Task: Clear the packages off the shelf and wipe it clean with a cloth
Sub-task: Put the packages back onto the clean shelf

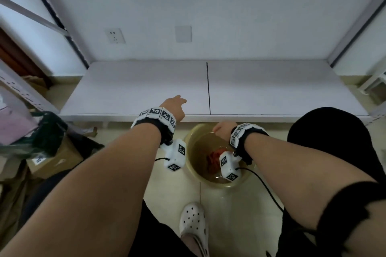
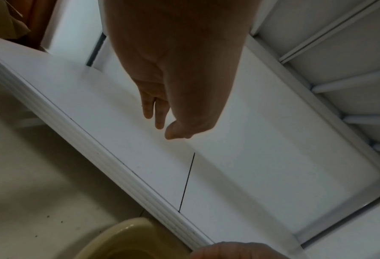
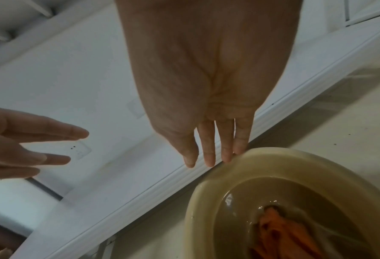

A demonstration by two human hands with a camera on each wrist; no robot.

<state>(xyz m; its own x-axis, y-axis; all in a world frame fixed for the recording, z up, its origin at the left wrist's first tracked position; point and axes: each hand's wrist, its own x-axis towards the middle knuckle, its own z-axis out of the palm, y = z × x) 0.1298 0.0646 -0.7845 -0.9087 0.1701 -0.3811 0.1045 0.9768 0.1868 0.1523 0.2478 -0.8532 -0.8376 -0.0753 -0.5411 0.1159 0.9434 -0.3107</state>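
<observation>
Neither hand holds anything: the right hand (image 3: 206, 91) hangs with straight fingers (image 3: 208, 154) at the far rim of the basin (image 3: 273, 156), the left hand (image 1: 174, 106) spread loosely over the bare shelf (image 1: 125, 87) beyond. Below the right palm, the orange cloth (image 3: 279, 233) lies sunk in the basin's water

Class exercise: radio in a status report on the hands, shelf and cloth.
Left hand open over bare shelf. Right hand open above basin. Orange cloth soaking inside. Nothing in the way.

cloth (image 1: 215, 157) in basin (image 1: 189, 160) | basin on floor before shelf (image 1: 146, 87) | boxes (image 1: 54, 160) left
</observation>
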